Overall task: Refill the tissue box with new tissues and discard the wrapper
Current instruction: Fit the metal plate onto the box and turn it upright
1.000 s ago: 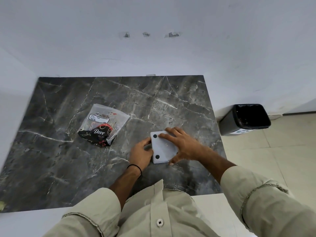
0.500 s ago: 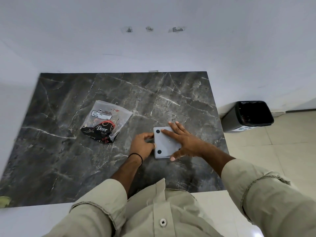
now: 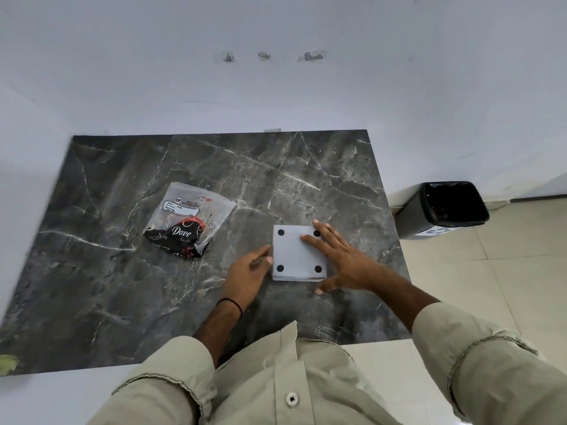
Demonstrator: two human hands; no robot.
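1. A dark marble table (image 3: 122,286) stands against a white wall, and you are at its near edge.
2. Your right hand (image 3: 340,262) lies flat, fingers straight, on the tissue box (image 3: 294,256). The box sits upside down with its four black feet up, likely pinned so the base can be worked.
3. Your left hand (image 3: 247,271) meets the box's left edge. Whether its curled fingers grip it, the view does not tell.
4. Farther left, the Dove wrapper (image 3: 187,222) lies flat, well apart.
5. Beyond the table's right edge, the bin (image 3: 411,216) stands open for it.

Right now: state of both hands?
Left hand: curled against the left edge of the white square tissue box; grip cannot be told.
Right hand: open, flat on that box.
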